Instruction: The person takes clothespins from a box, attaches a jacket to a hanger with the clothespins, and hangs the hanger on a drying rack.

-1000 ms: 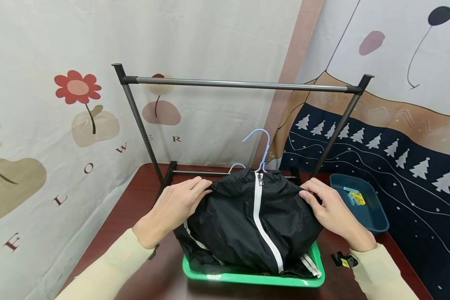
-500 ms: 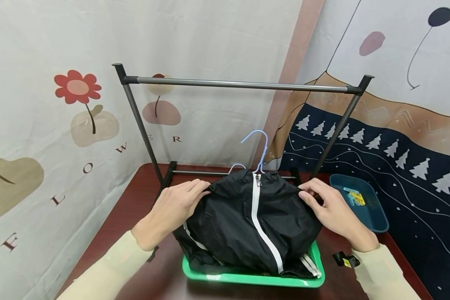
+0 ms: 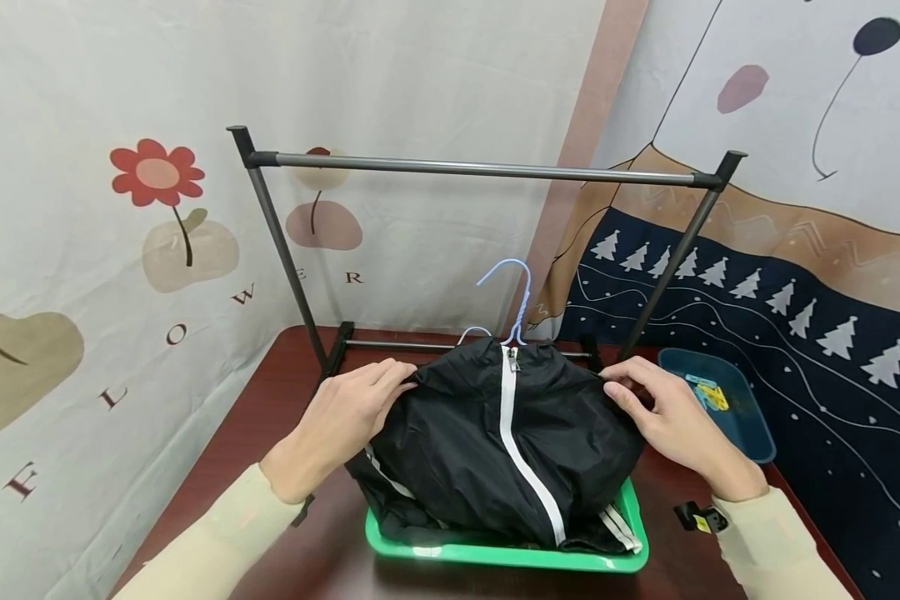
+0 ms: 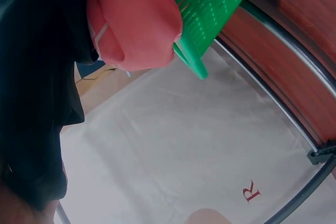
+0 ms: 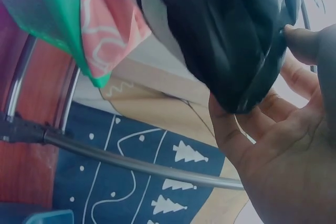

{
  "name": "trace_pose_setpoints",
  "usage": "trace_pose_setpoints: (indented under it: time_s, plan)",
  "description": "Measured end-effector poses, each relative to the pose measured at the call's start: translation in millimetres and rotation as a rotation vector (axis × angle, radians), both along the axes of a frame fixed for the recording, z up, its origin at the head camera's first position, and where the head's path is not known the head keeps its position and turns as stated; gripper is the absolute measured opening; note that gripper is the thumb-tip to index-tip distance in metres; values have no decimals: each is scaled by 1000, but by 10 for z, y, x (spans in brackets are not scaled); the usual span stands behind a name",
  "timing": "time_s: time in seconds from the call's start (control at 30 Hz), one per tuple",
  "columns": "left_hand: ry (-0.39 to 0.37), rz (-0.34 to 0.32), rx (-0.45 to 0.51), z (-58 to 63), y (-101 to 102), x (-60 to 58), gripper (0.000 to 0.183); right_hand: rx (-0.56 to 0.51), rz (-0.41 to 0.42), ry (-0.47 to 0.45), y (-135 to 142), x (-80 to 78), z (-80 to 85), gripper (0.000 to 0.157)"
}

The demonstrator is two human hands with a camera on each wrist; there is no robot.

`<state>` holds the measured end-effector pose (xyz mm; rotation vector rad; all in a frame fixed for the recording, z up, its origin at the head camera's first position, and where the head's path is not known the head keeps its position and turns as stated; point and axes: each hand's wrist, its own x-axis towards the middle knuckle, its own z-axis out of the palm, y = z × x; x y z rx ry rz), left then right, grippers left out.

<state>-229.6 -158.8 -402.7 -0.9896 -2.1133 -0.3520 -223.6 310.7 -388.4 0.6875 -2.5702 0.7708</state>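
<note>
A black zip jacket [image 3: 450,450] with a white zipper strip hangs on a light blue hanger [image 3: 523,304], whose hook sticks up from the collar. My left hand [image 3: 345,417] grips the jacket's left shoulder; in the left wrist view only a blurred bit of that hand shows, beside the dark cloth. At the opposite shoulder, my right hand [image 3: 671,417] pinches the fabric. The right wrist view has its thumb on one side of the cloth and the fingers [image 5: 226,129] on the other. The lower part of the jacket lies in a green basket [image 3: 495,557].
A grey metal rack [image 3: 480,168] stands behind the basket. A second hanger hook [image 3: 474,332] pokes up behind the jacket. Pink clothing [image 4: 134,22] lies in the basket. On the right, a blue tray [image 3: 742,425] holds several clips [image 3: 708,393].
The hanger hook and the jacket's collar have shifted slightly left. My left hand has moved a little left, and my right hand a little right. Both stay at the shoulders.
</note>
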Motion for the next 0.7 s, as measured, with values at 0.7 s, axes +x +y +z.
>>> trace_pose_setpoints:
  time_s: [0.7]
  plan:
    - [30,-4,11,-50,-62,49,26,26,-65,15,345,-120,101,22]
